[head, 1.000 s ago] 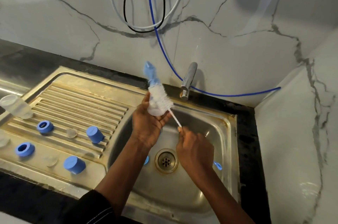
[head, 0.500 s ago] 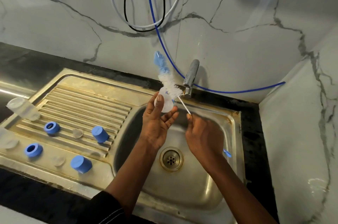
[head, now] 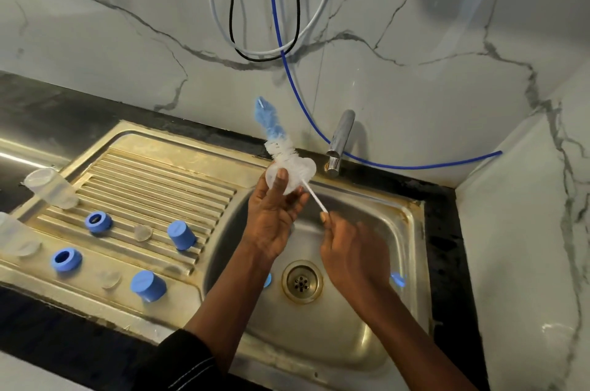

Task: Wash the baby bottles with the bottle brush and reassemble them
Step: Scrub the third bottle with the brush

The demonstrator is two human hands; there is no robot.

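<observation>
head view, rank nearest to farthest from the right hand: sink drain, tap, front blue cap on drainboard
From the right hand:
1. sink drain, just left and below it
2. tap, behind it
3. front blue cap, far left on the drainboard

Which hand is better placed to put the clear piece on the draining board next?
Probably the left hand: it holds the clear piece, and the draining board lies on its side. The right hand pinches the brush handle, farther away.
</observation>
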